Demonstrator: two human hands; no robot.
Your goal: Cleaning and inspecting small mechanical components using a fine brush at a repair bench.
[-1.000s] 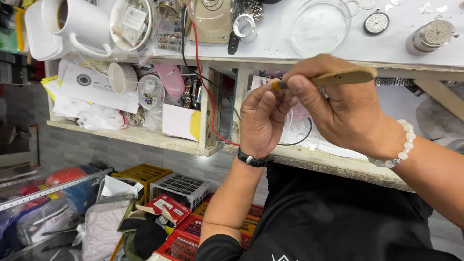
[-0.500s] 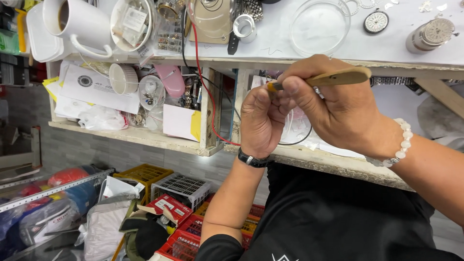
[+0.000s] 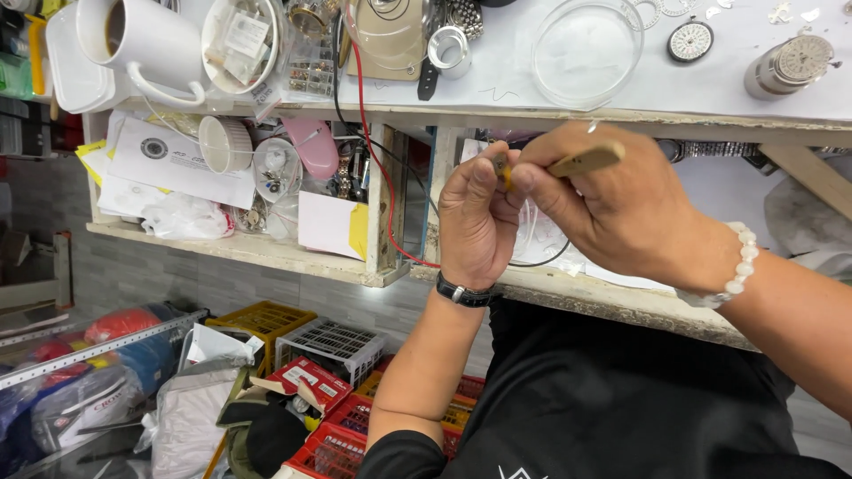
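My left hand (image 3: 477, 222), with a black watch on the wrist, is closed around a small object that the fingers hide. My right hand (image 3: 612, 204), with a white bead bracelet on the wrist, grips a slim tan wooden-handled tool (image 3: 581, 160). The tool's tip meets my left fingertips just below the front edge of the white workbench (image 3: 497, 89). Both hands hover close together in front of the open shelf beneath the bench.
On the bench stand a white mug (image 3: 142, 40), a clear glass dish (image 3: 587, 49), a watch dial (image 3: 690, 40) and a metal cylinder (image 3: 790, 64). A red wire (image 3: 382, 177) hangs down over the cluttered shelf. Plastic crates (image 3: 328, 346) and bags lie on the floor.
Both hands have stayed together near the bench edge, shifting only slightly. The tool handle has tilted a little.
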